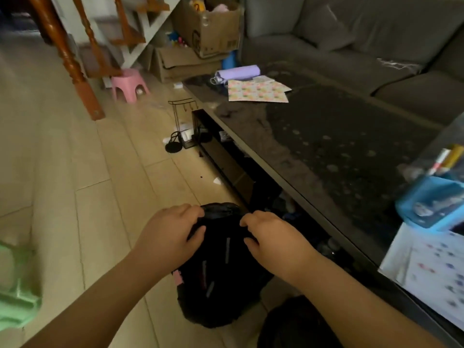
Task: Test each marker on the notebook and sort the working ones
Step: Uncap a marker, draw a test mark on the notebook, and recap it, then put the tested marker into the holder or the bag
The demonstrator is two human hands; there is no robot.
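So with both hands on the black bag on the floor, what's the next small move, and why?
Probably pull the black bag's mouth open: the left hand and right hand both grip its gathered top, markers stand in the blue holder, and the notebook lies on the table.

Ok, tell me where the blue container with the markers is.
Head view, far right: the blue container sits on the dark table, just above the notebook.

Probably a home living room: sofa (351, 33), staircase (75, 59).
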